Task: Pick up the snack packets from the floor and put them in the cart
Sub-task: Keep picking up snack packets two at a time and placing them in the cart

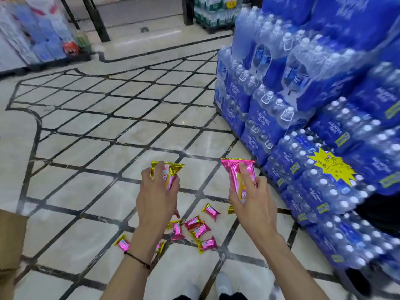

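My left hand [157, 191] grips a pink and gold snack packet [170, 173] held up above the floor. My right hand [252, 195] grips a second pink packet [234, 173] at about the same height. Below and between my wrists, several small pink and gold snack packets [200, 230] lie scattered on the tiled floor; one [123, 244] lies left of my left wrist and another [211, 211] further forward. No cart shows in the head view.
Stacked blue shrink-wrapped packs of water bottles [303, 126] fill the right side, with a yellow star price tag [331, 165]. A display stand with bottles [43, 33] is at the far left. A brown box edge [10, 245] sits at the left. My shoes [224, 284] are at the bottom.
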A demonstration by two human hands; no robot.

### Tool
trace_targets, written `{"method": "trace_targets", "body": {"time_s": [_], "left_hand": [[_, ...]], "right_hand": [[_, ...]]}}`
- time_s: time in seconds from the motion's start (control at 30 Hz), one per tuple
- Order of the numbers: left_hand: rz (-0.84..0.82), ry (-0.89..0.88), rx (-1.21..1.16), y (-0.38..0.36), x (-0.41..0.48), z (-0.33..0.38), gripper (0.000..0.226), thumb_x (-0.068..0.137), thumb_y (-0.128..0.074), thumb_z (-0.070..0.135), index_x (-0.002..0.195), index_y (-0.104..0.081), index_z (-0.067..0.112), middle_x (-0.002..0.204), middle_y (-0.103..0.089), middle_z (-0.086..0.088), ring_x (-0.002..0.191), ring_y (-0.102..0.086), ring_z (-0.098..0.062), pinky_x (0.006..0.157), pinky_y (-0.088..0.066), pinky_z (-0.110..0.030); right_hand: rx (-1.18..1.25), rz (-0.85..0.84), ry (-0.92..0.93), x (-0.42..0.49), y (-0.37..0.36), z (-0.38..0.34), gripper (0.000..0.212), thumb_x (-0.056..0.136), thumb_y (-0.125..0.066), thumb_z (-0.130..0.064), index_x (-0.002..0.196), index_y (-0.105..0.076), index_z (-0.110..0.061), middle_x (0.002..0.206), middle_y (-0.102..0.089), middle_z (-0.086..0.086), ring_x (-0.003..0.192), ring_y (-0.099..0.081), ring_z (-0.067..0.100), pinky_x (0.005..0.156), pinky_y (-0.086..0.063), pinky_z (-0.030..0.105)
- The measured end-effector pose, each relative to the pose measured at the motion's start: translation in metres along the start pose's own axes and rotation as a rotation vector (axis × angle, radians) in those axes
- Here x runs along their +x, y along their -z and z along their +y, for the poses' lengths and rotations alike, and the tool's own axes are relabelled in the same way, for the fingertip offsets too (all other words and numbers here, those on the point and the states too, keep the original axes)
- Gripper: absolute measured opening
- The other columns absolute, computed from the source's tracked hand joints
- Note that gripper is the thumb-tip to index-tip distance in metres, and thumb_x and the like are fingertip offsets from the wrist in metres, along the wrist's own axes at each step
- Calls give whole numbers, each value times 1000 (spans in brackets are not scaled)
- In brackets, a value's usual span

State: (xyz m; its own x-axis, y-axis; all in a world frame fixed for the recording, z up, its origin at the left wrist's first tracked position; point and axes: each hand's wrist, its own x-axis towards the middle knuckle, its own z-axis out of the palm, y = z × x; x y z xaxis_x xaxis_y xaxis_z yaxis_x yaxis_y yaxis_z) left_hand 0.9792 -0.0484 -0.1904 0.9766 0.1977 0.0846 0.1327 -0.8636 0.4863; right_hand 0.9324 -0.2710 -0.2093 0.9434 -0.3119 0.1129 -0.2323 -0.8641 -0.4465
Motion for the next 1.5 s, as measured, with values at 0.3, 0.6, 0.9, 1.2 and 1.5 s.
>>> {"method": "trace_targets", "body": {"time_s": [0.3,0.6,0.9,1.2,1.5], "left_hand": [[-134,-352,-48,6,16,30,57,95,-59,47,146,-41,27,136,-44,-9,105,-60,-32,69,-42,-35],[-396,-802,-165,-17,-59,121,51,93,-61,45,139,-44,30,125,-46,-4,99,-60,-28,71,-50,-38],[-626,-1196,-219,-27,-246,200,50,92,-61,47,138,-46,33,127,-45,-1,102,-62,-32,73,-52,-42],[-895,-1568,-243,-8,-531,207,46,93,-58,48,135,-44,37,129,-44,0,102,-62,-30,69,-44,-36],[-1064,-1798,-263,23,-766,168,51,93,-59,50,139,-41,35,130,-46,1,105,-62,-25,75,-49,-34]], "right_hand": [[-111,226,-294,-58,43,4,64,90,-56,-51,149,-33,-40,99,-43,1,90,-53,26,64,-51,38],[-168,483,-682,-173,104,37,70,86,-61,-47,150,-32,-42,104,-44,1,95,-52,27,69,-47,36],[-242,664,-1120,-355,161,85,69,90,-55,-50,150,-21,-45,107,-41,-2,96,-50,21,67,-43,30],[-301,818,-1551,-620,202,100,69,93,-50,-54,153,-19,-42,126,-45,7,109,-53,27,81,-52,38],[-323,894,-1789,-823,218,112,63,96,-41,-59,153,-19,-45,132,-47,9,117,-53,30,83,-54,38]]}}
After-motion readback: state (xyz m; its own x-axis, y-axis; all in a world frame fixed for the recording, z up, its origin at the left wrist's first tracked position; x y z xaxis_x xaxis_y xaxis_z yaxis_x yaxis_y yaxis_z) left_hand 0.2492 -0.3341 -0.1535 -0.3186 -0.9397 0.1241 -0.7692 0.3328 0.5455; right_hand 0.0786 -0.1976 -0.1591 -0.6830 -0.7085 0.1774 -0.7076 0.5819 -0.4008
